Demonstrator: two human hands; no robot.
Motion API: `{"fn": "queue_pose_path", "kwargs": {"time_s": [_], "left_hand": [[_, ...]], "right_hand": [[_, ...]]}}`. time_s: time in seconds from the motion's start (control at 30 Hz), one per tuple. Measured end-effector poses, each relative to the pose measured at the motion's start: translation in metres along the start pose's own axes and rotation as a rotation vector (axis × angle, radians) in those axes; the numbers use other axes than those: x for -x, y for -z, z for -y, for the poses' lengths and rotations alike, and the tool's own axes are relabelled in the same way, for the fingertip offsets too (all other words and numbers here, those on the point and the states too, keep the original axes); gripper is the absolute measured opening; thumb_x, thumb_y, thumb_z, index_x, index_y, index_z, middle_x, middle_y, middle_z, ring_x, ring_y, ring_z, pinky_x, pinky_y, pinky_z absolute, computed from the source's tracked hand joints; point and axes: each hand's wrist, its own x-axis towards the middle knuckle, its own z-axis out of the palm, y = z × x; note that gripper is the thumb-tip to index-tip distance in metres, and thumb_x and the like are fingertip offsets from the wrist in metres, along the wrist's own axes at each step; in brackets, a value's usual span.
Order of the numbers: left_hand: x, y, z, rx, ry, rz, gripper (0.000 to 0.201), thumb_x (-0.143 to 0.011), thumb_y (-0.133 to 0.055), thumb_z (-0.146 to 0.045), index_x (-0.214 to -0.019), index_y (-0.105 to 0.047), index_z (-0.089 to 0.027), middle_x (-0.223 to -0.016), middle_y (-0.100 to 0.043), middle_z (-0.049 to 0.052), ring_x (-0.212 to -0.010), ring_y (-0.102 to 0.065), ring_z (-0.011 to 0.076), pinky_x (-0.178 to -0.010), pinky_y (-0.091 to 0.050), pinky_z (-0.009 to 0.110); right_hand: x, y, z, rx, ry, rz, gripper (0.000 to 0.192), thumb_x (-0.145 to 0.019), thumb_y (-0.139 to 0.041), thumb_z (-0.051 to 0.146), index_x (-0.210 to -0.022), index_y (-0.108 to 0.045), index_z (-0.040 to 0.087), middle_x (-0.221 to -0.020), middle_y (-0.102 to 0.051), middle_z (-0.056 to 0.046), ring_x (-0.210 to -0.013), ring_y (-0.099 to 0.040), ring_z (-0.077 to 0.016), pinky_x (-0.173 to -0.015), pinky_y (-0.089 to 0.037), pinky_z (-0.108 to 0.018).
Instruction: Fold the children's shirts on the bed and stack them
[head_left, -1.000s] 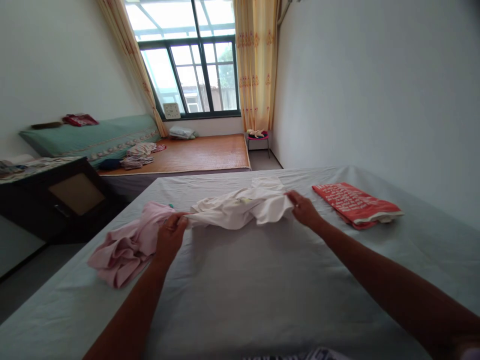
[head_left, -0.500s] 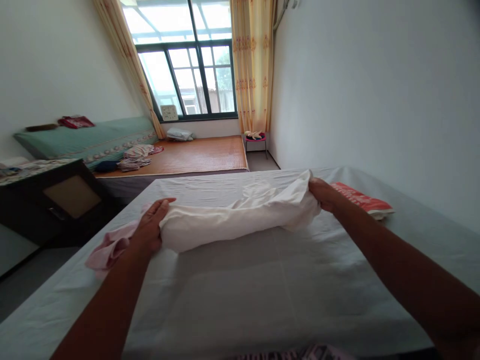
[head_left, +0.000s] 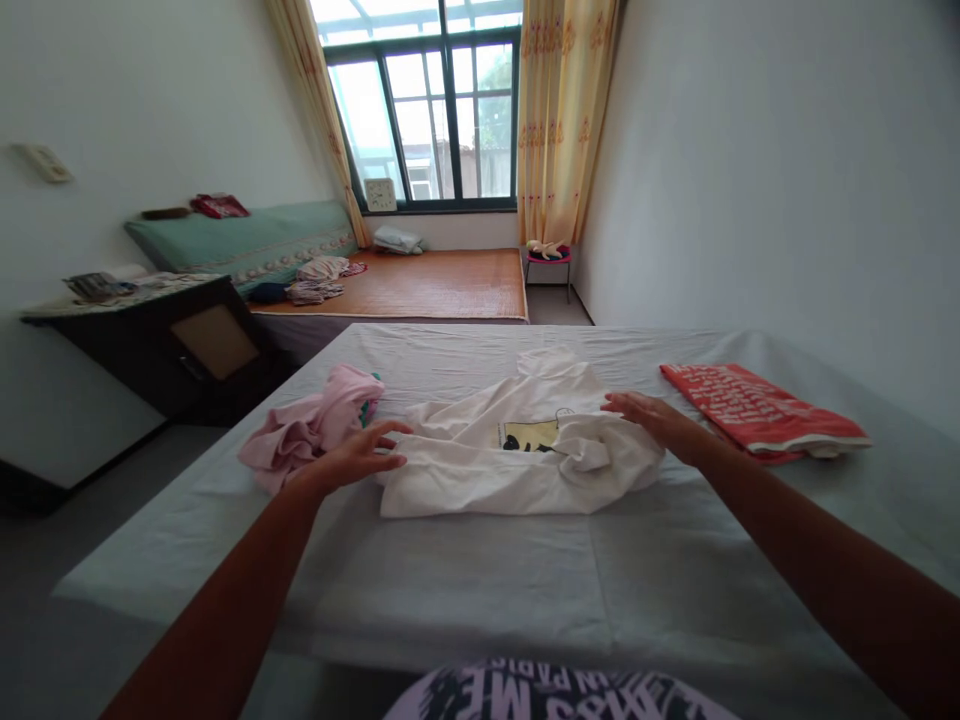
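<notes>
A white shirt (head_left: 480, 465) with a small dark and yellow print lies crumpled on the pale grey sheet of the bed (head_left: 480, 590). My left hand (head_left: 358, 456) rests flat at the shirt's left edge, fingers spread. Over on the shirt's right side, my right hand (head_left: 651, 416) lies flat with its fingers stretched out. Neither hand grips anything. A bundle of pink clothing (head_left: 311, 430) sits just left of my left hand.
A folded red cloth with white lettering (head_left: 757, 410) lies on the bed at the right. A dark cabinet (head_left: 180, 350) stands left of the bed. Beyond are a low platform with a woven mat (head_left: 435, 285), clothes, a green mattress, a small stool and a window.
Both hands held the white shirt lifted and stretched between them. They have laid it down on the sheet and let go, now resting flat on it. The view has shifted.
</notes>
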Motion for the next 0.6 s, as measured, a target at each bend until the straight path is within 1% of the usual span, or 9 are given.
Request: {"fn": "queue_pose_path", "kwargs": {"time_s": [0.1,0.17,0.2,0.27,0.33,0.4,0.47,0.53,0.6], "left_hand": [[0.006,-0.001,0.004,-0.178,-0.027,-0.106,0.055,-0.067,-0.071,-0.055,-0.109,-0.065,-0.022,-0.103,-0.066,0.009,-0.094,-0.063,0.0232,-0.078,-0.052,0.031],[0.010,-0.006,0.002,-0.238,-0.035,-0.099,0.056,-0.068,-0.069,-0.055,-0.113,-0.065,-0.022,-0.087,-0.067,0.004,-0.081,-0.063,0.0200,-0.074,-0.051,0.029],[0.012,-0.009,0.000,-0.250,-0.038,-0.076,0.057,-0.069,-0.068,-0.053,-0.117,-0.064,-0.023,-0.081,-0.066,0.002,-0.076,-0.063,0.0187,-0.073,-0.050,0.028],[0.013,-0.015,-0.003,-0.277,-0.043,-0.041,0.055,-0.070,-0.066,-0.050,-0.118,-0.065,-0.024,-0.076,-0.065,0.000,-0.071,-0.062,0.0174,-0.071,-0.048,0.026],[0.012,-0.018,-0.006,-0.310,-0.041,-0.040,0.048,-0.071,-0.064,-0.048,-0.112,-0.070,-0.023,-0.076,-0.067,0.001,-0.070,-0.063,0.0180,-0.070,-0.048,0.026],[0.012,-0.014,-0.009,-0.338,-0.043,-0.090,0.041,-0.072,-0.063,-0.048,-0.104,-0.073,-0.023,-0.080,-0.070,0.003,-0.070,-0.064,0.0197,-0.069,-0.048,0.027],[0.013,-0.003,-0.018,-0.390,-0.063,-0.218,0.037,-0.074,-0.061,-0.048,-0.099,-0.074,-0.024,-0.082,-0.071,0.003,-0.070,-0.064,0.0211,-0.067,-0.049,0.028],[0.019,0.012,-0.037,-0.459,-0.135,-0.407,0.033,-0.075,-0.060,-0.048,-0.094,-0.073,-0.025,-0.083,-0.070,0.003,-0.069,-0.063,0.0208,-0.065,-0.049,0.028],[0.027,0.029,-0.065,-0.490,-0.275,-0.629,0.030,-0.077,-0.059,-0.048,-0.090,-0.072,-0.025,-0.087,-0.068,0.003,-0.073,-0.061,0.0194,-0.068,-0.049,0.027]], "right_hand": [[-0.001,-0.003,-0.003,0.150,0.042,-0.012,0.071,-0.079,-0.059,0.062,-0.135,-0.049,0.020,-0.131,-0.059,-0.015,-0.120,-0.055,-0.0313,-0.099,-0.046,-0.043],[-0.001,-0.006,-0.009,0.308,0.091,0.004,0.084,-0.070,-0.069,0.057,-0.140,-0.044,0.018,-0.133,-0.057,-0.016,-0.121,-0.054,-0.0328,-0.098,-0.046,-0.043],[-0.001,-0.008,-0.011,0.390,0.120,0.003,0.086,-0.068,-0.072,0.054,-0.140,-0.044,0.018,-0.133,-0.057,-0.016,-0.120,-0.055,-0.0335,-0.098,-0.045,-0.043],[0.000,-0.010,-0.013,0.524,0.172,0.012,0.070,-0.071,-0.069,0.047,-0.133,-0.053,0.019,-0.126,-0.063,-0.014,-0.114,-0.059,-0.0335,-0.096,-0.046,-0.044],[0.001,-0.007,-0.008,0.589,0.215,0.037,0.042,-0.078,-0.061,0.039,-0.114,-0.066,0.020,-0.110,-0.070,-0.011,-0.102,-0.064,-0.0318,-0.090,-0.047,-0.042],[0.003,0.002,0.002,0.536,0.259,0.011,0.026,-0.082,-0.055,0.036,-0.097,-0.071,0.021,-0.096,-0.073,-0.008,-0.093,-0.066,-0.0286,-0.084,-0.049,-0.039],[0.009,0.016,0.017,0.347,0.266,-0.106,0.026,-0.085,-0.052,0.040,-0.094,-0.069,0.022,-0.086,-0.072,-0.005,-0.083,-0.066,-0.0252,-0.075,-0.051,-0.034],[0.016,0.031,0.036,0.090,0.253,-0.281,0.030,-0.086,-0.051,0.047,-0.097,-0.066,0.024,-0.080,-0.070,-0.002,-0.072,-0.064,-0.0219,-0.063,-0.051,-0.031],[0.025,0.046,0.058,-0.120,0.294,-0.478,0.031,-0.084,-0.055,0.052,-0.096,-0.063,0.024,-0.076,-0.067,-0.001,-0.066,-0.062,-0.0192,-0.058,-0.050,-0.030]]}}
